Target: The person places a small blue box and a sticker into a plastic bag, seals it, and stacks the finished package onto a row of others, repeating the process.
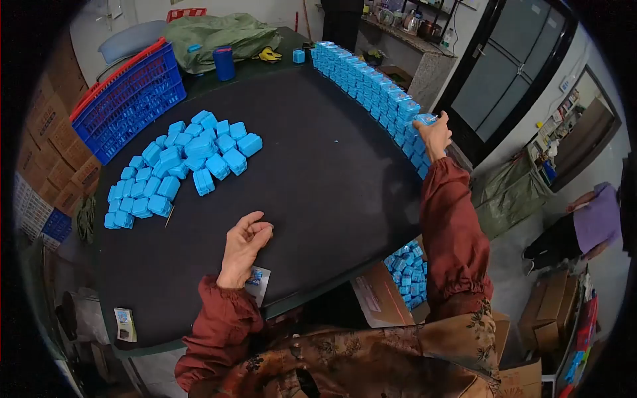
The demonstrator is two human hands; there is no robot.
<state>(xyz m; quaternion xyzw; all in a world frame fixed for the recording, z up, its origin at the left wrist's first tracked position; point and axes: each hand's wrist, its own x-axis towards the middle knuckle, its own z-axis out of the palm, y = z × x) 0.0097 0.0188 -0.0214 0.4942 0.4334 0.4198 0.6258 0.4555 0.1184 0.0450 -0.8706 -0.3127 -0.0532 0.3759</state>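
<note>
At the right edge of the table, my right hand (434, 136) is closed around a small light-blue packet (426, 119). The hand is at the near part of a long stacked row of similar blue packets (361, 83), and its fingers hide part of what it holds. My left hand (245, 249) is above the near middle of the table, fingers loosely curled and thumb apart, with nothing visible in it. Beyond it to the left lies a loose heap of blue packets (196, 147). A white printed card (259, 285) lies partly hidden beside my left wrist.
The dark table (312, 179) has a blue crate (133, 99), a blue cup (224, 64) and a green sheet (219, 40) at its far side. Below its near edge, a cardboard box (381, 295) holds blue packets. A person in purple (597, 219) stands at the right.
</note>
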